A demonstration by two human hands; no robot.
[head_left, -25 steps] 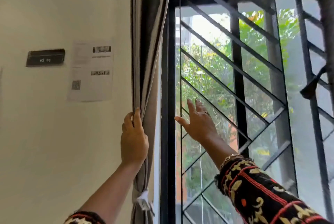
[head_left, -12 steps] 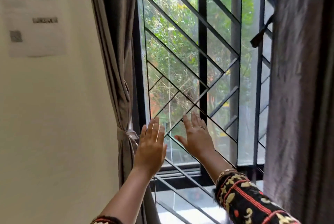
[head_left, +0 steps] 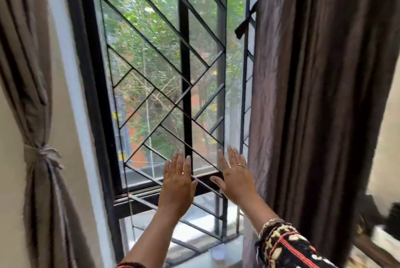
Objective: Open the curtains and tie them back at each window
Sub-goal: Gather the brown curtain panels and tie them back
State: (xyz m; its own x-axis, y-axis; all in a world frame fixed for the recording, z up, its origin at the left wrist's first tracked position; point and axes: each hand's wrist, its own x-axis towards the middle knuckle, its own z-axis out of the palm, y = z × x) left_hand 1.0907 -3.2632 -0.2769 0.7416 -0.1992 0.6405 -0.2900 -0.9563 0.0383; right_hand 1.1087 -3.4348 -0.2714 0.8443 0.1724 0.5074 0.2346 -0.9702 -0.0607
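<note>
1. left hand [head_left: 177, 183] and right hand [head_left: 234, 179], fingers straight, hold nothing, at the black metal window grille [head_left: 184, 51].
2. grey-brown left curtain [head_left: 28, 72] is tied; dark brown right curtain [head_left: 313, 94] hangs loose beside the right hand.
3. gather it fully before tying.

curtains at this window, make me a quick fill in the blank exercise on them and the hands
1. The left curtain is gathered by a pale ____.
2. The dark curtain that hangs loose is on the ____.
3. The left hand and right hand both hold their fingers ____.
Missing: tie; right; straight
</note>
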